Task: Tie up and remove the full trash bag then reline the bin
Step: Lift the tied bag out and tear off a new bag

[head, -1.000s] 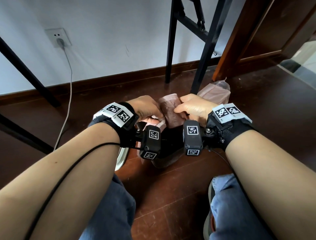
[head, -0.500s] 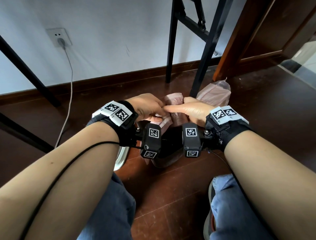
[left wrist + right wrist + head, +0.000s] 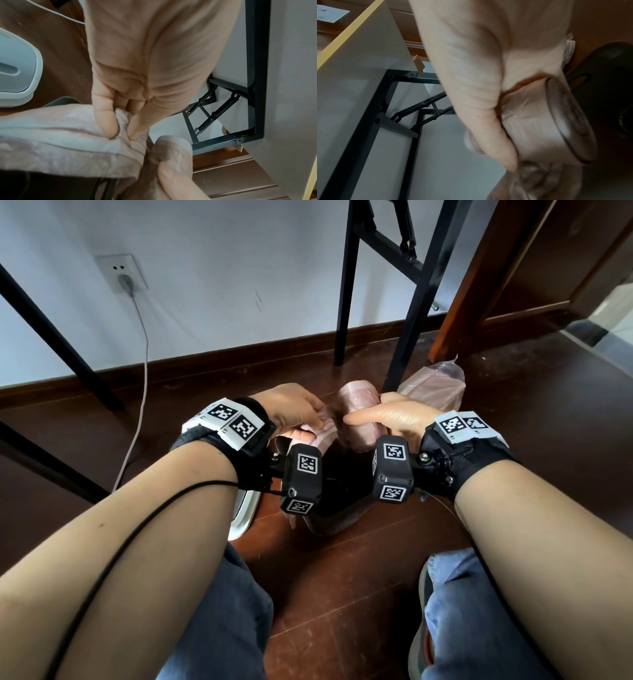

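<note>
A roll of pink trash bags [image 3: 359, 402] is gripped in my right hand [image 3: 363, 419], thumb lying across its side; the right wrist view shows the roll [image 3: 539, 128] in the palm of that hand [image 3: 513, 155]. My left hand [image 3: 315, 429] pinches the loose bag end [image 3: 323, 436] coming off the roll; in the left wrist view thumb and finger [image 3: 122, 129] crease the pink plastic [image 3: 68, 135]. The dark bin [image 3: 329, 525] sits on the floor under both hands. A tied pink full bag [image 3: 435, 385] lies beyond the right hand.
The bin's white lid [image 3: 243, 515] lies on the floor left of the bin. Black table legs [image 3: 407, 337] stand just behind the hands, another [image 3: 58, 337] at left. A white cable [image 3: 144, 371] hangs from a wall socket. My knees are close below.
The hands have drawn slightly apart after meeting at the roll. The right hand shifted right with the roll, and the left keeps its pinch on the loose bag end.
</note>
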Demonstrator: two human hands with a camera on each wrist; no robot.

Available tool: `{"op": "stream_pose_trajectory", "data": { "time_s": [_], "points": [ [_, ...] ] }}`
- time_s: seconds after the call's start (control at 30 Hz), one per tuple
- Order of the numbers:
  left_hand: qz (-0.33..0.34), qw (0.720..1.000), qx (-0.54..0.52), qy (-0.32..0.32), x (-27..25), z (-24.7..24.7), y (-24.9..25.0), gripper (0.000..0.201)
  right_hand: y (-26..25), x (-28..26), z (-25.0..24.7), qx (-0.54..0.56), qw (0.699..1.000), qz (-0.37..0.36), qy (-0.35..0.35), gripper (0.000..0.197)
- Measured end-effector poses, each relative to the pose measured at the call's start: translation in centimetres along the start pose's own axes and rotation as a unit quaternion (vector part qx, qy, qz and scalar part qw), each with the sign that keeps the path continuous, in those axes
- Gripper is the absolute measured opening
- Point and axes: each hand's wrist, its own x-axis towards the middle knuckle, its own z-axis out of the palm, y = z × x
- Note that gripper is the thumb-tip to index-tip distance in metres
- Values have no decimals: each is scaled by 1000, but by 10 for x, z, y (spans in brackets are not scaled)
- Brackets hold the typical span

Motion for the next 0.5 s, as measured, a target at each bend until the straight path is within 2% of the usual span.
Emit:
{"op": "stream_pose_trajectory", "data": {
  "time_s": [0.17,0.3,0.43,0.5],
  "points": [
    [-2,987,140,79,5,-7,-4,45,0,-3,-6,6,1000,16,-5,64],
    [9,991,97,97,8,-7,-5,66,2,-7,-10,45,999,20,-23,53],
    [40,998,-6,53,4,-1,0,76,2,-11,-12,57,997,14,-45,51],
    [51,997,-51,14,0,3,2,74,2,-13,-12,70,996,2,-54,50]
  ]
}}
